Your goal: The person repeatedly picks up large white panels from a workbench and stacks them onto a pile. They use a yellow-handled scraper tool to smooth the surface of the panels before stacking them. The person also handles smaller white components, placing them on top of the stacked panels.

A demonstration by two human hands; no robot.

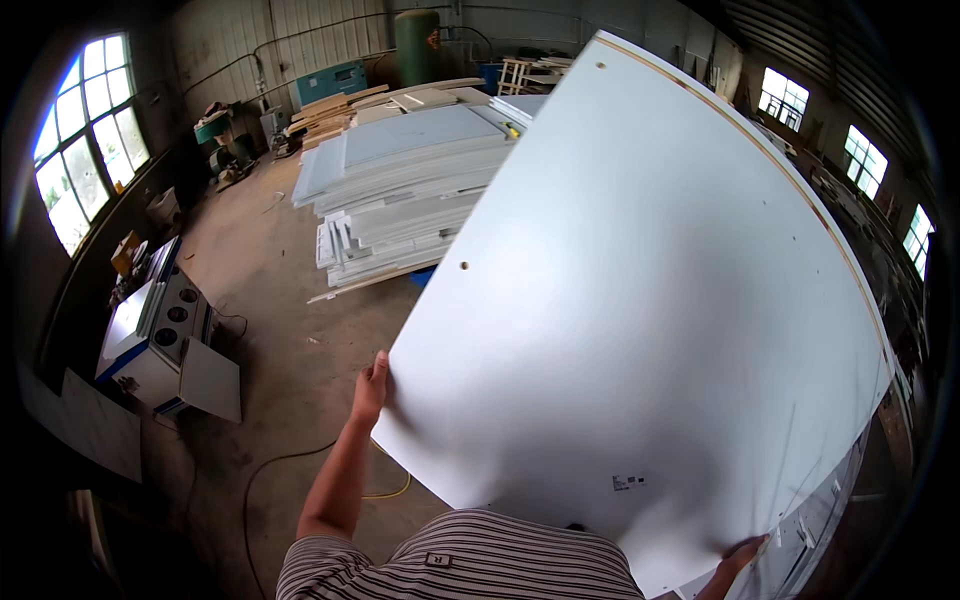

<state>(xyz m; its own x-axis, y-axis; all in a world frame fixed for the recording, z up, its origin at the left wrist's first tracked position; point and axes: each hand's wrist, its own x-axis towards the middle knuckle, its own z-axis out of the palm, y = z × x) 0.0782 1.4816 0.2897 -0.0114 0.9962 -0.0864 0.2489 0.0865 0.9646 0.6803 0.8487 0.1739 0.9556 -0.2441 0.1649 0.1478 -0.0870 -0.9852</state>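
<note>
A large white panel (pixel 600 330) fills the middle and right of the view, tilted up in front of my body. It has a groove along its far right edge, a few small holes and a small printed label near its lower part. My left hand (pixel 372 388) is closed round the panel's left edge, its thumb showing on the near face. At the lower right, my right hand (pixel 743 552) grips the panel's near edge; most of its fingers are hidden by the board.
Ahead stands a stack of white and grey panels (pixel 410 190) with wooden boards behind. A white machine (pixel 165 330) with round dark openings sits on the left, near a leaning sheet (pixel 90 420). A cable (pixel 255 490) crosses the floor. More panels (pixel 820 520) lie at lower right.
</note>
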